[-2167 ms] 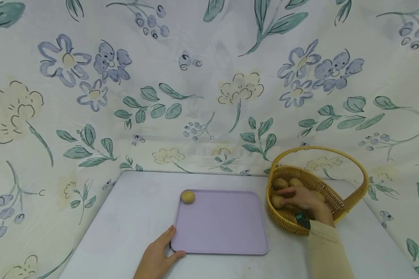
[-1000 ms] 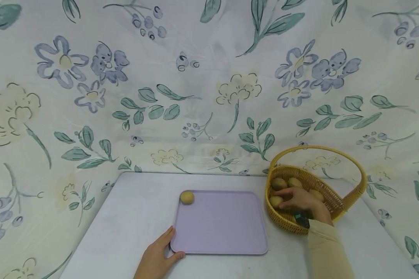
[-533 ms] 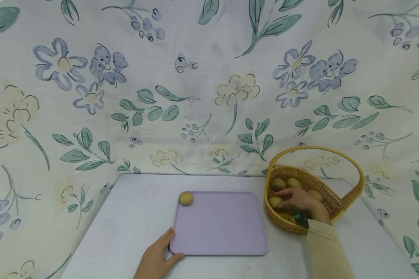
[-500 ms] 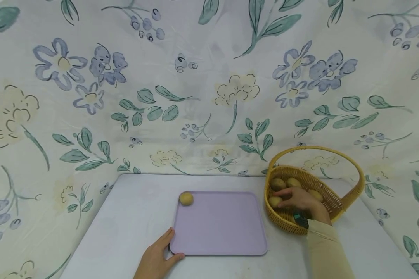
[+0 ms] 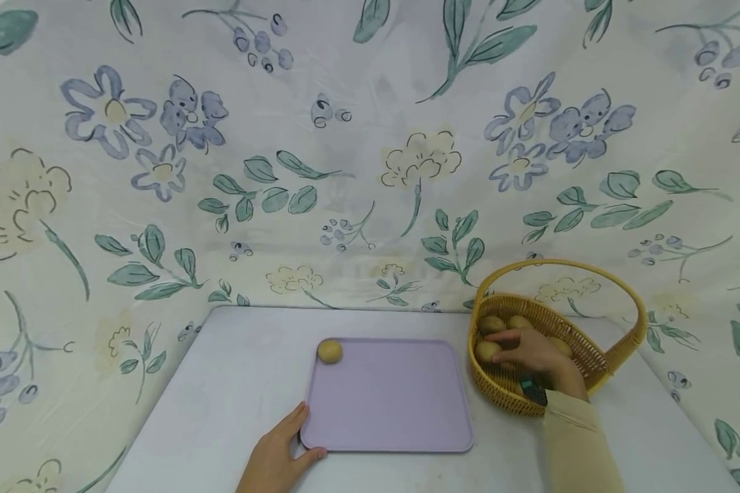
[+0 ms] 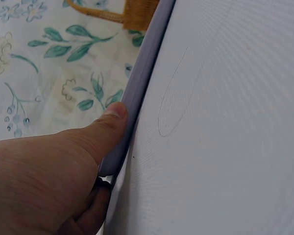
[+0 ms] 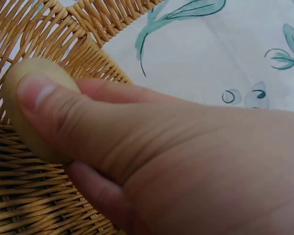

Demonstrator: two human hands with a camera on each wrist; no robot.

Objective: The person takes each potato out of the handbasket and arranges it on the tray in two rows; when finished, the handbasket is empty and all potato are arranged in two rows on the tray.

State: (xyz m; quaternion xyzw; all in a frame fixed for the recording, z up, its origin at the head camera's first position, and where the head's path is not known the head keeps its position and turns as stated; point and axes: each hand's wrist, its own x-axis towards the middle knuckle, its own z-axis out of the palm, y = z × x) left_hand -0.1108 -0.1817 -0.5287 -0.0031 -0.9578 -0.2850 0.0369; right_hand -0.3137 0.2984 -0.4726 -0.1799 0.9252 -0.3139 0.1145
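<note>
In the head view my left hand [image 5: 277, 448] holds the near-left corner of a lilac tray [image 5: 388, 397]. The left wrist view shows that hand's thumb [image 6: 112, 115] against the tray's edge [image 6: 139, 88], with a finger curled below it. One yellow-brown potato [image 5: 329, 352] lies at the tray's far-left corner. My right hand [image 5: 535, 352] is inside the wicker basket [image 5: 502, 398], pinching a potato [image 5: 487, 352] at its left side. The right wrist view shows my thumb lying across that potato [image 7: 32, 134]; the fingers behind it are partly hidden.
Several other potatoes, such as a darker one [image 5: 491, 324], lie in the basket, whose tall handle [image 5: 561, 261] arches over it. The white table [image 5: 240, 370] extends around the tray and meets a flowered cloth [image 5: 358, 171] behind.
The potato at my right fingertips has shifted slightly towards the far side of the basket, with a small movement of the fingers. My left hand and the tray stay put.
</note>
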